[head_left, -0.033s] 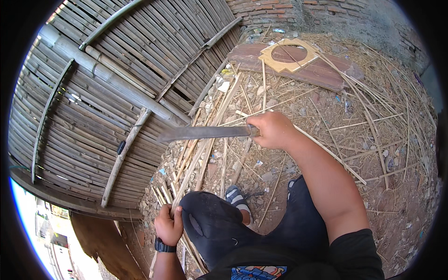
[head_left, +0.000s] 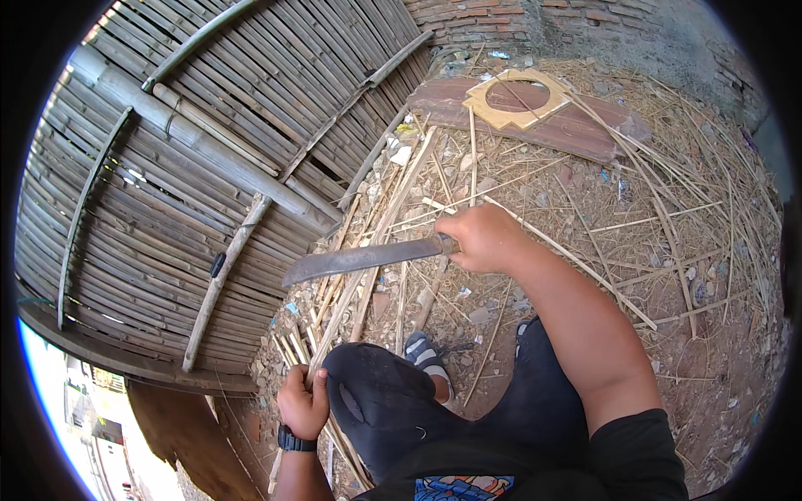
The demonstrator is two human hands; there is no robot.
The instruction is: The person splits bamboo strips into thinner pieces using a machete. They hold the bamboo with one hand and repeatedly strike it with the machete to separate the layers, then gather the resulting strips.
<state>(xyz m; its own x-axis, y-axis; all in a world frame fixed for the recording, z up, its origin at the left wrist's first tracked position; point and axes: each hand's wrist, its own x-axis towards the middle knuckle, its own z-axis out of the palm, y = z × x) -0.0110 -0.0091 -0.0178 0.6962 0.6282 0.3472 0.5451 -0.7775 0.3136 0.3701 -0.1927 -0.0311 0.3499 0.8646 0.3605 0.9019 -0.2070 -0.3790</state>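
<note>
Bamboo fence [head_left: 209,167] blocks left side. Strip pile [head_left: 376,250] clutters ground by knee [head_left: 376,401]. Dirt ground [head_left: 718,351] to right mostly open, w/ scattered slivers.

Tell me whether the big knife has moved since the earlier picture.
No. The big knife in the right hand lies at the same spot as before, its tip near the bamboo wall's lower edge.

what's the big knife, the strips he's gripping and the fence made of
Knife: the blade looks like dull grey metal, worn and unpolished; the handle is hidden in the right hand.
Strips in the left hand: pale, fibrous, likely split bamboo.
Fence: weathered grey-brown bamboo poles and slats.
</note>
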